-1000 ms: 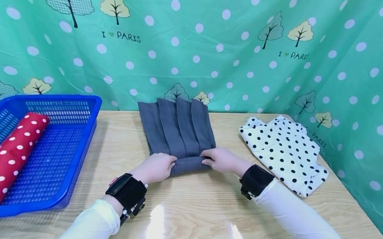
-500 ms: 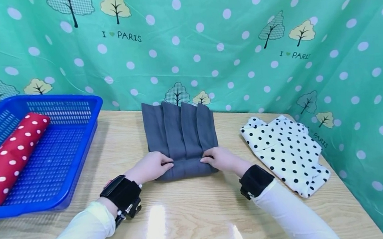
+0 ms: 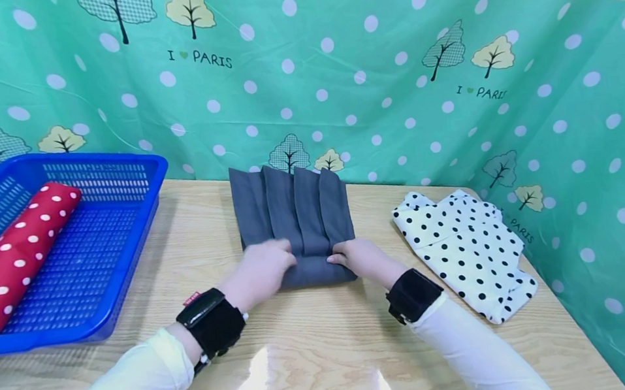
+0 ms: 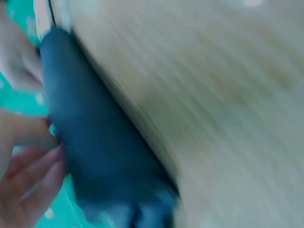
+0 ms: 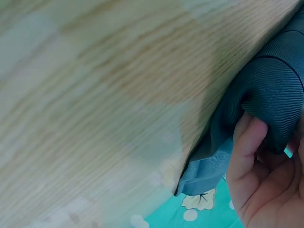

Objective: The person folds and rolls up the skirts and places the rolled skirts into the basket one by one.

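grey cloth [image 3: 291, 214] roll – under both hands' fingers [image 3: 337, 258]

- Grey garment [image 3: 292, 217]: matt cloth with a fine ribbed weave.
- Desk [image 3: 311, 366]: pale wood grain, glossy, with glare streaks.
- Blue basket [image 3: 112, 248] at 9 o'clock: perforated plastic.
- Polka-dot cloth [image 3: 467, 247] at 3 o'clock: soft, matt.
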`<state>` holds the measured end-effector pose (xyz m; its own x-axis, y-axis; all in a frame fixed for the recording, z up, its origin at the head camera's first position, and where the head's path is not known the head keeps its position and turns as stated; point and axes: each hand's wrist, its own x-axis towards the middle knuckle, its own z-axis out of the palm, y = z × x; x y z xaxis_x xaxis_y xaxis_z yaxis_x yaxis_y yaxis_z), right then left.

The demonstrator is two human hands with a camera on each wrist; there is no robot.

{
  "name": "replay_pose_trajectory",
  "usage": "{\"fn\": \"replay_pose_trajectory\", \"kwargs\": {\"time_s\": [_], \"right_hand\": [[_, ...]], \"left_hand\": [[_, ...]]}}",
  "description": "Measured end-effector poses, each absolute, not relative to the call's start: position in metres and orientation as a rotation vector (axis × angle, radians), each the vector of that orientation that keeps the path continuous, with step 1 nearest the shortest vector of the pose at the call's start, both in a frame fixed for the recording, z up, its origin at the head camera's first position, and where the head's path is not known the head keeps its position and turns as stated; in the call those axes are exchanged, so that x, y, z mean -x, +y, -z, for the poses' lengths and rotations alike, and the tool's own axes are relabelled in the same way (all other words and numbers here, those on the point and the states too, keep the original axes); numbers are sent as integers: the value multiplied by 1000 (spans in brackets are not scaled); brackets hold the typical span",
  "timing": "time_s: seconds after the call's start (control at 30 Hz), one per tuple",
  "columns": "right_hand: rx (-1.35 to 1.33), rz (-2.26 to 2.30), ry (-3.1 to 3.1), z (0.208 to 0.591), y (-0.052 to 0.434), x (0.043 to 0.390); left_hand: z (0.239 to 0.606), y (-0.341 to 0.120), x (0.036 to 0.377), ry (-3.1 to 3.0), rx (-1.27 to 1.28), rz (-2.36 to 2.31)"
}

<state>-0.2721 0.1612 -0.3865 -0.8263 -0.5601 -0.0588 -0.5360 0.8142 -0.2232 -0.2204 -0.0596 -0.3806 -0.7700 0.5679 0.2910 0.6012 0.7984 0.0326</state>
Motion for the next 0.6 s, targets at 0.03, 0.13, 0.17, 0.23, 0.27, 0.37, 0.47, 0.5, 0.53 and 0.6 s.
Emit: {"fn": "replay_pose_trajectory", "kwargs": {"time_s": [0.03,0.13,0.17,0.23,0.27,0.37,0.47,0.5,0.53,0.6], "right_hand": [[858,299,2870,387,161,273],[819,294,2874,386,159,275],[833,270,2895,387,159,275],[919,179,2963,387,157,271],[985,100,3008,387,156,268],[1226,-241,3119,389,153,254],[1382,-538,3123,389,148,237],[1404,-579,3110,389,147,232],[1414,-596,3102,389,145,228],[1399,-589,3110,391,143,224]], "left_hand": [[379,-55,216,-2718,949,144],[376,-48,209,-2777,1002,69],[377,-47,208,-2792,998,55],[379,-48,210,-2818,980,40],[381,-48,211,-2822,975,30],[385,-49,215,-2819,974,22],[389,-49,220,-2803,978,47],[390,-49,221,-2802,976,59],[391,-49,222,-2803,973,61],[391,-49,223,-2818,958,77]]}}
